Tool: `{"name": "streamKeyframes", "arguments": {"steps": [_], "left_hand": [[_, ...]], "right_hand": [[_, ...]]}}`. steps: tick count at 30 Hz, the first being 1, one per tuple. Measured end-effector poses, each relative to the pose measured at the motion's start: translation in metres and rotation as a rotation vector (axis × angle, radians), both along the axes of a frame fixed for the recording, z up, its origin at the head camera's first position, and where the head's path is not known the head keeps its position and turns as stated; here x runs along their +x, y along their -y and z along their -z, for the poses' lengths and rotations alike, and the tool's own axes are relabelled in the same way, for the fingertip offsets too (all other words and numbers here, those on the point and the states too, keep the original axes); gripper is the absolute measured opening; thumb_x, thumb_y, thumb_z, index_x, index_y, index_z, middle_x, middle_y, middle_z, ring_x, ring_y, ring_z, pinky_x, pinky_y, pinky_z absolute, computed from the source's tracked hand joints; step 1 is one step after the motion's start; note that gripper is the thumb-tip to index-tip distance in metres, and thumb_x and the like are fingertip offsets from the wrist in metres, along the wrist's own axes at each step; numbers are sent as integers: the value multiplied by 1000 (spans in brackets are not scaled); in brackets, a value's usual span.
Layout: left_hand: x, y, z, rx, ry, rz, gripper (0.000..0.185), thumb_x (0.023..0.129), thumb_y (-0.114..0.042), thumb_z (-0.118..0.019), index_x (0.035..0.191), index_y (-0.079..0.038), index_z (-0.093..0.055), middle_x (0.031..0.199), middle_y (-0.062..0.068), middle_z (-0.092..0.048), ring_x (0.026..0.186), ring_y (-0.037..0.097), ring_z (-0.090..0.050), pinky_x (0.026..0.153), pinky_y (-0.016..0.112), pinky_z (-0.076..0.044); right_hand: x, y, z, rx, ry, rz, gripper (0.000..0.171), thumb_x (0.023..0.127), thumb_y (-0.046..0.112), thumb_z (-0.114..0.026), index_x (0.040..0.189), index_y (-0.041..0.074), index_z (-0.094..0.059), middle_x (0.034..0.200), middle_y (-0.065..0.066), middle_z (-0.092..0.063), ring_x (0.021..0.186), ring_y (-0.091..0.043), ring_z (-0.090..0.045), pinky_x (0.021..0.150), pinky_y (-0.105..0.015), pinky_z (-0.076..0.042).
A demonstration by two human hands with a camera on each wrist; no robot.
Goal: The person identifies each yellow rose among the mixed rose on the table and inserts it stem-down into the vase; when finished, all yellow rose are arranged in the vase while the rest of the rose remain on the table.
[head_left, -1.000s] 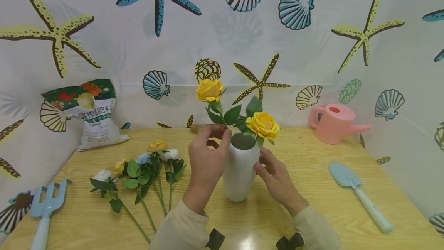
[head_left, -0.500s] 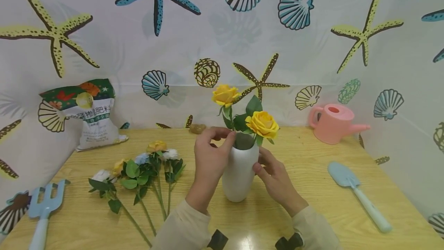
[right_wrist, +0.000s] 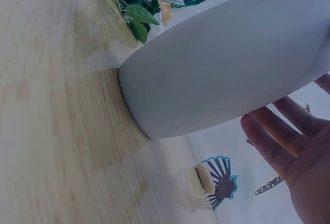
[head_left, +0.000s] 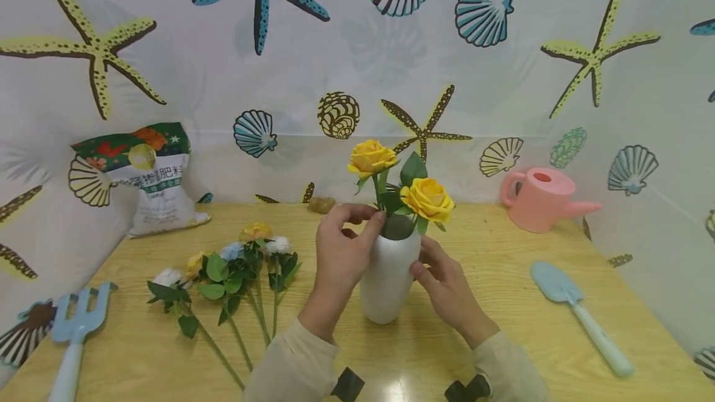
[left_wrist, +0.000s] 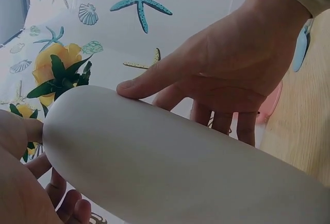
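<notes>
From the head view, I think the white vase (head_left: 387, 278) could tip on the counter (head_left: 503, 327) if my left hand (head_left: 339, 253) pulls the yellow rose (head_left: 371, 157) stem, which it pinches at the vase mouth. In the left wrist view, my right hand (left_wrist: 232, 74) rests its relaxed fingers (left_wrist: 154, 80) on the vase side. In the right wrist view, the vase stands between both hands.

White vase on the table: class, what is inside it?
Two yellow roses stand in the white vase, leaves at its mouth. Their lower stems are hidden by its opaque wall.
</notes>
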State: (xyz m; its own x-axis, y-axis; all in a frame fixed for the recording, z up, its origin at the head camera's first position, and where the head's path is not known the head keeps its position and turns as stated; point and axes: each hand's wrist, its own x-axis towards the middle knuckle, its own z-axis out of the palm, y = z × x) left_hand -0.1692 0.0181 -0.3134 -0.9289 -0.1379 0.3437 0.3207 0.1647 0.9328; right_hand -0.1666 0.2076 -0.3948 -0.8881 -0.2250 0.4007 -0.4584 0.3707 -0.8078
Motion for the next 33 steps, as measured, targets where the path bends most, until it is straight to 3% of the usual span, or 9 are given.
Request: {"name": "streamKeyframes", "arguments": {"steps": [4,8,17,20,22,27,30,33], "left_hand": [[2,10,2,-41,-2,50,15,93,-21,-74,102,-9,-74,107,5,-69,102,24,-56,84,36,-44],[3,26,7,-83,9,53,17,93,-21,-74,105,-9,-74,107,6,-70,100,22,-59,84,35,-46],[2,82,33,-184,62,-57,18,94,-21,-74,108,-11,-73,98,8,-71,93,18,-63,83,30,-50],[2,101,44,-291,124,-62,21,95,-21,-73,112,-9,-70,101,8,-70,93,19,-63,81,31,-51],[2,115,50,-410,185,-61,27,95,-22,-71,118,-8,-67,105,10,-69,91,20,-62,78,33,-51],[-1,151,60,-712,314,-71,40,94,-23,-71,124,1,-60,101,16,-71,71,19,-64,59,35,-51],[-2,164,62,-779,369,-63,43,92,-21,-72,122,5,-57,87,16,-73,59,18,-62,51,35,-48],[-2,171,64,-793,426,-48,44,90,-23,-75,120,5,-57,80,12,-70,58,18,-58,50,34,-45]], "right_hand": [[0,-1,0,-1,-23,-8,39,106,23,-53,144,15,-49,130,-17,-66,109,-14,-65,86,-30,-58],[-1,0,-1,9,-20,-9,39,106,24,-54,144,15,-49,129,-17,-66,109,-16,-65,86,-30,-58],[1,2,-2,11,3,10,41,104,16,-55,144,14,-49,132,-17,-65,112,-26,-65,87,-28,-58],[2,2,-2,5,6,16,41,105,16,-55,145,15,-49,134,-16,-64,114,-29,-65,87,-27,-57],[3,1,-2,1,8,19,41,105,16,-55,145,16,-48,135,-15,-64,115,-30,-65,88,-27,-57],[4,2,-2,-9,10,13,42,105,17,-54,146,16,-48,136,-15,-63,115,-22,-65,89,-27,-57],[4,2,-1,-12,10,5,41,105,17,-54,146,16,-48,135,-15,-63,114,-14,-64,88,-27,-57],[3,2,-1,-10,2,0,41,105,17,-54,146,15,-48,134,-16,-64,112,-10,-64,87,-28,-58]]}}
